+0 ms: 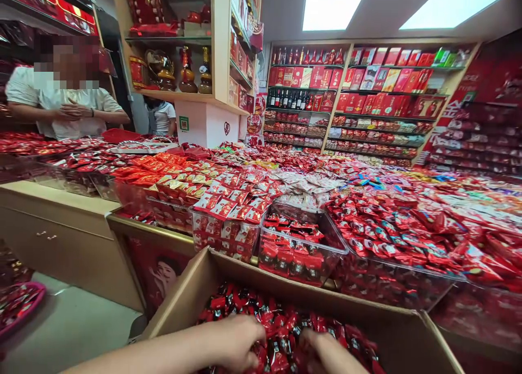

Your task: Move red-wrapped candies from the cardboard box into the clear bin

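Note:
Both my hands are down inside an open cardboard box [285, 290] full of small red and black wrapped candies [281, 322]. My left hand [236, 341] is curled over the sweets, fingers bent into the pile. My right hand [326, 352] lies beside it with fingers buried among the wrappers. What each hand grips is hidden by the candies. Just beyond the box stands a clear plastic bin [299, 249], partly filled with the same red and black candies.
A long counter [53, 200] carries many clear bins heaped with red wrapped sweets. A person in a white shirt [61, 110] stands at the left behind it. Shelves of red gift boxes and bottles [359, 91] line the back wall. A pink basket [20, 303] sits low left.

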Demonstrator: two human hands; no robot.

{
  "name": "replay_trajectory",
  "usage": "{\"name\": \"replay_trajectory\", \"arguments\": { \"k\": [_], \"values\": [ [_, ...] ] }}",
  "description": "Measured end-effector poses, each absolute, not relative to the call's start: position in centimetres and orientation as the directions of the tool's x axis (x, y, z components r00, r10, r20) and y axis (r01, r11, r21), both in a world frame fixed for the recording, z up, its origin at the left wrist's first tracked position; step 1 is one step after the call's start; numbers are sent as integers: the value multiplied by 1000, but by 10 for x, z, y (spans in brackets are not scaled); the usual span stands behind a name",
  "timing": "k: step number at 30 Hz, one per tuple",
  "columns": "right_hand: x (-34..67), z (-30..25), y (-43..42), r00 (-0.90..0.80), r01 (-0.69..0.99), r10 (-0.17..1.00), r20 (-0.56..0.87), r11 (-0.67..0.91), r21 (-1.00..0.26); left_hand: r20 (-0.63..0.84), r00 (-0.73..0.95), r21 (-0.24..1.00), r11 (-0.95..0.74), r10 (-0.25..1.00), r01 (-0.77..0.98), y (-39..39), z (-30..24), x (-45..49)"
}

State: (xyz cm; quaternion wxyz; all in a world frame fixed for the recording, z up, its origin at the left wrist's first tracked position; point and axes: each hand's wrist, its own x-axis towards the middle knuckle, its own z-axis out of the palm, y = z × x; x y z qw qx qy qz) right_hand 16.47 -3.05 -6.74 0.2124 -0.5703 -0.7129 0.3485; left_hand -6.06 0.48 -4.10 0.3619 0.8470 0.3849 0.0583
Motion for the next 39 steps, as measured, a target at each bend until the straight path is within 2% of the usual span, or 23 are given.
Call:
{"name": "replay_trajectory", "arguments": {
  "k": [3,5,8,10,12,15,18,26,28,33,39],
  "values": [
    [162,-48,-22,-159,433,986,-55,20,-901,-121,662,802,-321,739,504,3,-15,-42],
    [156,-33,-20,-107,199,984,-145,-122,-972,-90,657,888,-238,749,393,-1,-9,-26],
    [144,-16,-28,-111,-137,962,-251,-265,-955,-42,632,956,-153,774,250,-8,-9,-9],
    [139,-10,-37,-102,-351,960,-259,-278,-894,-20,576,973,-116,818,199,-11,-10,-6],
    [138,-8,-45,-94,-462,958,-270,-282,-841,-31,528,981,-76,849,180,-12,-11,-6],
    [142,-8,-53,-80,-397,957,-278,-286,-872,-81,512,982,-18,855,186,-11,-8,-6],
    [148,-10,-54,-33,-339,974,-225,-223,-914,-101,511,979,-5,854,202,-10,0,-4],
    [150,-17,-53,-38,-547,970,-241,-222,-807,-138,507,957,-18,851,290,-15,18,-2],
    [150,-17,-56,-72,-598,972,-222,-220,-771,-139,524,932,-68,840,357,-20,24,-2],
    [148,-22,-61,-171,-655,964,-204,-266,-707,35,583,683,-445,812,579,-35,41,-7],
    [142,-59,-57,-303,-606,905,-300,-426,-672,-116,600,410,-513,791,755,-37,40,-13]
  ]
}}
